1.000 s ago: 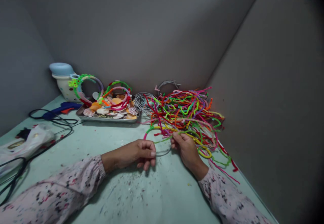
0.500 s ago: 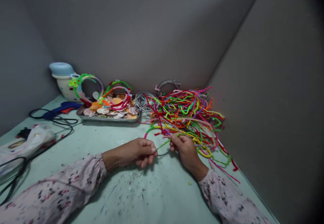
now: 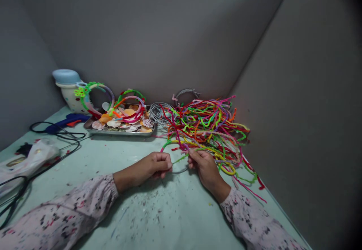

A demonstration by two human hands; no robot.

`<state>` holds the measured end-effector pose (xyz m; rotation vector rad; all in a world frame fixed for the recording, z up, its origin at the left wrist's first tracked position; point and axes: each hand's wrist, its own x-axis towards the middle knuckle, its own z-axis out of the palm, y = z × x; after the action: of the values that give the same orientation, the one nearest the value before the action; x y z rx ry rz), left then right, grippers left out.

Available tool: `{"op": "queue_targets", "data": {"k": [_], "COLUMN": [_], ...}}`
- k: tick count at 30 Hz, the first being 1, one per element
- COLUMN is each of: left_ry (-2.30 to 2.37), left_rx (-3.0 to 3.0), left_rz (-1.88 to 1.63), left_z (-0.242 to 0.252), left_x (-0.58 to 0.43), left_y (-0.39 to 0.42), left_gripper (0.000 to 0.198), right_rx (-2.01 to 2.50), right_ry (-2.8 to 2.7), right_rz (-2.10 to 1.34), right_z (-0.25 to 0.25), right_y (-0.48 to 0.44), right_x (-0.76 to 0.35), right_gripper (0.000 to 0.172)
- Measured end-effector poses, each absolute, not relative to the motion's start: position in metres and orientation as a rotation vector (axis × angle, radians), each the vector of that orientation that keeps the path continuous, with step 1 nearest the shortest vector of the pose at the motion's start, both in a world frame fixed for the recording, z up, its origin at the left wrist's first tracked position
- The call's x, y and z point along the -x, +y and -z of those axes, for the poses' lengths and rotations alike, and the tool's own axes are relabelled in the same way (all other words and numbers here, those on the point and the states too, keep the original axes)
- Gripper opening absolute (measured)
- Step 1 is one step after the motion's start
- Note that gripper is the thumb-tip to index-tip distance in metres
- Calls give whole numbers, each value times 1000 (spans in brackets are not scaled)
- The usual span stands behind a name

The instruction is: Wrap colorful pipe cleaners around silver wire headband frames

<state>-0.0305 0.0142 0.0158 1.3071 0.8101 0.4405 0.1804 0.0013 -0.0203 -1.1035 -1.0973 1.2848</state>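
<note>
Near the middle of the table, my left hand (image 3: 154,167) is closed, thumb and forefinger pinching one end of a thin green pipe cleaner (image 3: 180,159). My right hand (image 3: 205,167) is closed too, pinching the same pipe cleaner farther along, so a short length stretches between the hands. A hoop (image 3: 166,144) wrapped in pink, green and yellow curves behind them. Some bare grey wire (image 3: 180,172) shows below the green strand; whether either hand also grips it is hidden. A tangled heap of coloured pipe cleaners (image 3: 209,120) lies just beyond my right hand.
A metal tray (image 3: 121,132) holds seashells (image 3: 113,123) and wrapped hoops (image 3: 141,108). Coiled grey wire (image 3: 161,112) lies beside it. On the left are a blue-lidded container (image 3: 72,97), a blue tool (image 3: 65,123), a black cable (image 3: 76,148) and a plastic bag (image 3: 42,154). Grey walls enclose the table.
My left hand's lower fingers have curled in more tightly. Both hands keep hold of the green pipe cleaner, and the whole view has shifted slightly.
</note>
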Motion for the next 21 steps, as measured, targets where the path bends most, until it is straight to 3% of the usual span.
{"op": "queue_targets", "data": {"k": [7, 13, 21], "left_ry": [803, 683, 729], "left_rx": [-1351, -1200, -1242], "left_rz": [-448, -450, -363], "left_z": [-14, -12, -10], "left_x": [30, 30, 34], "left_y": [13, 14, 19], "left_gripper": [22, 35, 26], "right_rx": [1157, 1144, 1064], "right_ry": [-1194, -1306, -1281], "right_rz": [-1227, -1183, -1207], "right_z": [14, 8, 5], "right_y": [0, -5, -7], "right_x": [-180, -173, -174], "right_gripper": [36, 32, 24]}}
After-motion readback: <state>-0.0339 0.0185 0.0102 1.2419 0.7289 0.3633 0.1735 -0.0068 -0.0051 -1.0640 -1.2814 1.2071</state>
